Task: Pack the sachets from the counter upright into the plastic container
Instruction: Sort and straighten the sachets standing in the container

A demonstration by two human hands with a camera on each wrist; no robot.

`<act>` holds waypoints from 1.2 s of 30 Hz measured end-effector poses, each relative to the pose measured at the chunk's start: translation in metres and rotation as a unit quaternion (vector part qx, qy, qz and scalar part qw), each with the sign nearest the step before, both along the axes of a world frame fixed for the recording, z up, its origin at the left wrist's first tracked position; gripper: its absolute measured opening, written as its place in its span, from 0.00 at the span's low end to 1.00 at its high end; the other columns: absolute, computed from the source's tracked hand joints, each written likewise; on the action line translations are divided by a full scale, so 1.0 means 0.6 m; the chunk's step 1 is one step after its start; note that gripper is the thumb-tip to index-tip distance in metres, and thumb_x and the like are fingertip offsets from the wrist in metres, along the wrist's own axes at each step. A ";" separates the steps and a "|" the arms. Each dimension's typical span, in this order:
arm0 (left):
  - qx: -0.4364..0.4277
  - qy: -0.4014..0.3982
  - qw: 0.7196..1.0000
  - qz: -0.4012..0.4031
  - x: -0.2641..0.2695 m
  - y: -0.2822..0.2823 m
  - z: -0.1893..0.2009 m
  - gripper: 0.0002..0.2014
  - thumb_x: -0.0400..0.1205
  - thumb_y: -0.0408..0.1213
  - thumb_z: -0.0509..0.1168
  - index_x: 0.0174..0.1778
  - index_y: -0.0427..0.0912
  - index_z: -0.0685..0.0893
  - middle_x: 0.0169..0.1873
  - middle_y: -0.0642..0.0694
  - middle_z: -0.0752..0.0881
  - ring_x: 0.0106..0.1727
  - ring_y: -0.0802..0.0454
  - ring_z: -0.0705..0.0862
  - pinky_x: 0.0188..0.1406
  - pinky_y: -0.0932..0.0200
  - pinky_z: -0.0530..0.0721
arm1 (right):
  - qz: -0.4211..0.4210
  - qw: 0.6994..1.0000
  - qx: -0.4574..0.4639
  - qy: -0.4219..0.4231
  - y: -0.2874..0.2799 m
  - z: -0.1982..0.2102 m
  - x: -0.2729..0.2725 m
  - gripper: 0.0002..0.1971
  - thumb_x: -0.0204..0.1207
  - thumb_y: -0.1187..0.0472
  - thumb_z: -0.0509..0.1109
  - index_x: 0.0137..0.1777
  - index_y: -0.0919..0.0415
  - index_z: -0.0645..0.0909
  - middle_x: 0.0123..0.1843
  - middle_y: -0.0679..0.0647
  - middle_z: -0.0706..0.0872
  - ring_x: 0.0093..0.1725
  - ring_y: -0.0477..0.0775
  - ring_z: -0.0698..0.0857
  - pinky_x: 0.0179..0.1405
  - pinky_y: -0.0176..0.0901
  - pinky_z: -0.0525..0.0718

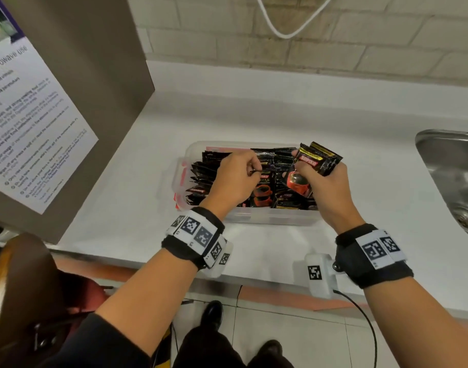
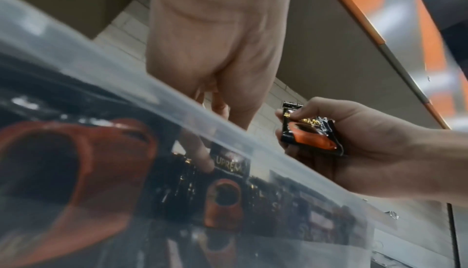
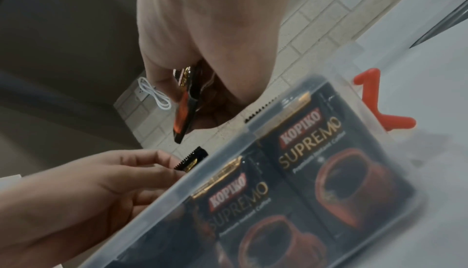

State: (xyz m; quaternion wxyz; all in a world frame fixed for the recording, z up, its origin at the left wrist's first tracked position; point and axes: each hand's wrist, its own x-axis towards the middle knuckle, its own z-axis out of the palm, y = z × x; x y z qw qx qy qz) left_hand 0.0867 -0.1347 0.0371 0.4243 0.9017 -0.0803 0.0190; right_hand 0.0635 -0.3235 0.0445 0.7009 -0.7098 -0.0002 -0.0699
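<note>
Nearest the head camera, two bare forearms with black wristbands carrying white coded tags are seen reaching over a white countertop (image 1: 347, 134). At the far left a grey-brown cabinet side (image 1: 100, 75) is faced with a white printed notice about microwave use (image 1: 33, 123). Further right, a clear rectangular plastic container with red side clips (image 1: 270, 217) is set on the countertop, and it is largely filled with black sachets printed with red coffee cups (image 1: 201, 176), most of them stood upright in rows, some leaning. Above the container's left half the left hand (image 1: 234, 179) is held with its fingers curled, and the serrated top edge of one upright black sachet (image 3: 193, 159) is pinched between thumb and fingertips; in the left wrist view a fingertip is seen reaching down among the packed rows. To the right of it, the right hand (image 1: 324, 187) is closed around a small bundle of black and gold sachets (image 1: 318, 160), which is held above the container's right end with the tops fanned upward and the thumb pressed on the front packet. At the far right, the edge of a stainless steel sink (image 1: 450, 171) is sunk into the countertop, and a white cable (image 1: 286, 27) is hung in a loop against the pale brick wall (image 1: 387, 49) behind.
</note>
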 end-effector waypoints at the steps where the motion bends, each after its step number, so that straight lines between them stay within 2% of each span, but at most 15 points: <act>1: 0.010 -0.006 1.000 -0.003 0.000 -0.004 0.001 0.05 0.80 0.29 0.72 0.45 0.44 0.84 0.41 0.46 0.84 0.46 0.49 0.82 0.49 0.56 0.83 | 0.001 1.000 -0.017 -0.004 0.000 0.000 -0.001 0.08 0.81 0.64 0.74 0.56 0.53 0.88 0.51 0.51 0.93 0.54 0.51 0.92 0.49 0.46 0.92; 3: 0.028 -0.023 0.999 -0.005 0.001 -0.009 0.003 0.05 0.80 0.29 0.71 0.45 0.43 0.84 0.41 0.50 0.81 0.45 0.51 0.79 0.45 0.59 0.78 | 0.006 0.999 -0.034 -0.017 0.002 -0.002 -0.003 0.07 0.80 0.64 0.75 0.55 0.54 0.86 0.49 0.52 0.93 0.53 0.52 0.92 0.54 0.50 0.91; 6: 0.059 -0.035 0.998 -0.013 0.000 -0.018 0.001 0.05 0.81 0.27 0.69 0.48 0.41 0.82 0.47 0.48 0.79 0.47 0.51 0.77 0.45 0.61 0.74 | 0.012 0.999 -0.030 -0.024 0.004 0.000 -0.005 0.15 0.78 0.64 0.78 0.62 0.57 0.80 0.54 0.52 0.90 0.56 0.52 0.90 0.55 0.46 0.89; 11: 0.125 -0.040 0.991 -0.024 -0.009 -0.031 -0.017 0.06 0.82 0.26 0.67 0.52 0.38 0.81 0.61 0.41 0.77 0.68 0.43 0.75 0.64 0.50 0.80 | -0.010 1.000 0.008 -0.018 0.006 -0.002 -0.010 0.25 0.74 0.69 0.79 0.66 0.60 0.71 0.62 0.60 0.85 0.62 0.58 0.88 0.65 0.61 0.86; 13: 0.155 -0.061 0.986 -0.019 -0.010 -0.031 -0.021 0.07 0.82 0.27 0.68 0.54 0.39 0.81 0.61 0.41 0.76 0.64 0.43 0.75 0.60 0.46 0.82 | -0.009 1.000 0.017 -0.016 0.007 -0.004 -0.012 0.26 0.75 0.70 0.78 0.67 0.60 0.70 0.66 0.66 0.83 0.64 0.63 0.87 0.65 0.67 0.85; 15: 0.177 -0.078 0.981 -0.019 -0.013 -0.028 -0.022 0.09 0.82 0.30 0.69 0.57 0.40 0.82 0.61 0.42 0.77 0.63 0.44 0.75 0.60 0.46 0.82 | -0.002 1.000 0.019 -0.016 0.011 -0.007 -0.015 0.24 0.77 0.72 0.76 0.68 0.60 0.69 0.65 0.66 0.83 0.64 0.63 0.87 0.64 0.67 0.86; 19: 0.176 -0.103 0.979 -0.013 -0.015 -0.021 -0.023 0.15 0.80 0.35 0.72 0.63 0.45 0.82 0.62 0.45 0.78 0.65 0.46 0.74 0.66 0.48 0.76 | 0.012 1.000 0.009 -0.021 0.016 -0.005 -0.017 0.19 0.82 0.73 0.69 0.66 0.56 0.69 0.60 0.55 0.84 0.58 0.50 0.88 0.51 0.46 0.89; 20: 0.151 -0.108 0.983 -0.007 -0.015 -0.018 -0.022 0.16 0.79 0.34 0.71 0.63 0.46 0.83 0.60 0.46 0.78 0.65 0.47 0.73 0.67 0.49 0.74 | 0.012 1.000 0.010 -0.021 0.016 -0.002 -0.016 0.19 0.83 0.73 0.68 0.66 0.55 0.69 0.59 0.56 0.84 0.58 0.51 0.88 0.49 0.45 0.89; 22: 0.056 -0.109 0.992 0.007 -0.013 -0.012 -0.015 0.16 0.79 0.31 0.69 0.62 0.47 0.84 0.56 0.49 0.78 0.63 0.50 0.75 0.67 0.53 0.73 | 0.009 1.000 0.010 -0.014 0.016 0.002 -0.011 0.17 0.83 0.73 0.67 0.66 0.57 0.68 0.60 0.61 0.83 0.60 0.59 0.87 0.53 0.54 0.91; 24: -0.055 -0.111 0.992 0.011 -0.008 -0.006 -0.001 0.17 0.79 0.27 0.66 0.60 0.48 0.85 0.52 0.51 0.79 0.56 0.56 0.79 0.61 0.62 0.77 | 0.014 1.000 0.014 -0.004 0.018 0.005 -0.006 0.17 0.84 0.72 0.67 0.67 0.59 0.68 0.61 0.62 0.84 0.61 0.62 0.87 0.56 0.62 0.90; 26: -0.101 -0.107 0.989 -0.009 0.000 -0.001 0.014 0.19 0.81 0.24 0.64 0.61 0.50 0.86 0.52 0.52 0.80 0.50 0.60 0.81 0.51 0.74 0.76 | 0.024 1.000 0.008 -0.004 0.021 0.007 -0.002 0.16 0.84 0.71 0.67 0.66 0.58 0.69 0.62 0.64 0.84 0.61 0.67 0.87 0.57 0.63 0.90; 29: -0.011 -0.059 0.994 -0.087 0.012 0.006 0.026 0.18 0.83 0.28 0.66 0.64 0.53 0.85 0.54 0.53 0.80 0.47 0.60 0.83 0.47 0.76 0.76 | 0.026 0.999 -0.001 -0.024 0.021 0.009 0.001 0.16 0.83 0.71 0.68 0.67 0.59 0.70 0.60 0.64 0.85 0.58 0.61 0.88 0.53 0.55 0.90; 32: 0.094 -0.017 0.985 -0.140 0.015 0.003 0.023 0.15 0.83 0.34 0.71 0.65 0.49 0.85 0.56 0.50 0.81 0.46 0.56 0.84 0.52 0.63 0.82 | 0.018 0.999 -0.001 -0.036 0.020 0.003 0.000 0.16 0.83 0.72 0.68 0.65 0.56 0.71 0.57 0.57 0.86 0.54 0.50 0.88 0.50 0.44 0.88; 34: 0.110 -0.009 0.985 -0.134 0.015 0.000 0.017 0.12 0.81 0.34 0.73 0.60 0.46 0.86 0.50 0.48 0.84 0.43 0.56 0.82 0.51 0.57 0.84 | 0.017 0.999 -0.005 -0.038 0.020 -0.001 -0.003 0.16 0.83 0.72 0.69 0.64 0.56 0.71 0.55 0.55 0.86 0.53 0.50 0.88 0.51 0.45 0.89; 36: 0.079 0.006 0.991 -0.111 0.014 -0.001 0.012 0.08 0.81 0.31 0.73 0.54 0.44 0.86 0.43 0.47 0.86 0.39 0.57 0.81 0.48 0.56 0.84 | 0.020 0.999 0.005 -0.039 0.022 -0.004 -0.005 0.16 0.82 0.73 0.68 0.64 0.57 0.71 0.54 0.54 0.86 0.52 0.47 0.88 0.48 0.43 0.90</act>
